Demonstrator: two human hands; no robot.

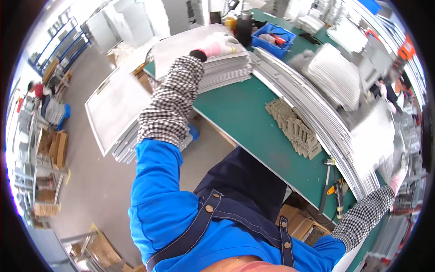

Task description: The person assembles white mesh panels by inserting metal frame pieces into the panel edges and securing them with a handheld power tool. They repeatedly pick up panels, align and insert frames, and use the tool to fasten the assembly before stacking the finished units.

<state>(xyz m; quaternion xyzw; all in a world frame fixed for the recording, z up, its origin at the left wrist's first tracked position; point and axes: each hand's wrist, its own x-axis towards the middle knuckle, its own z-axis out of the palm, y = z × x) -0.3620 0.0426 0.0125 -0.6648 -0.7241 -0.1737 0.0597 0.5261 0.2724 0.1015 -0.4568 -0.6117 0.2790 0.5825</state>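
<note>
My left hand (219, 44), in a pink and whitish glove, rests on top of a stack of flat pale panels (224, 75) at the table's far left corner. Its fingers lie across the upper sheet near the stack's right side. At the far right, my right hand (398, 179), gloved alike, reaches up beside upright white sheets (374, 136). Its fingers lie along their outer edge, small and blurred, so a grip cannot be made out. Between my arms, a long row of thin whitish frame strips (312, 118) runs along the green table (235, 106).
Grey-beige small parts (294, 129) lie piled before the strips. A hammer (326, 181) and an orange-black tool (337, 195) lie near the front edge. A blue bin (273, 40) and dark bottle (244, 28) stand behind. Framed panels (118, 109) lean left of the table; another person (41, 93) is farther off.
</note>
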